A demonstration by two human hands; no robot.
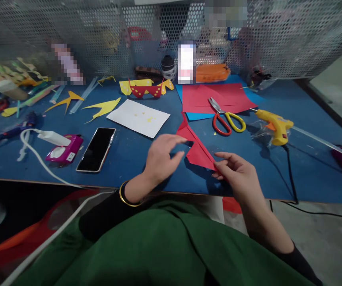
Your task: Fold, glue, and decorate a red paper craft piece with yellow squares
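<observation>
A folded red paper cutout, with a notch in its near edge and a long crease, slants across the table's front. My right hand pinches its lower right corner between thumb and fingers. At the notch, my left hand has thumb and index finger apart. The index fingertip overlaps the paper's edge; whether it touches is unclear. Scissors with one red and one yellow handle lie beyond, blades resting on red sheets over blue ones. A white sheet with yellow marks lies left of the cutout.
Red paper glasses with yellow spots stand at the back. Yellow cutouts lie leftward. A yellow glue gun with a trailing cord lies right. A phone and a purple socket block are left. Perforated metal panels border the back.
</observation>
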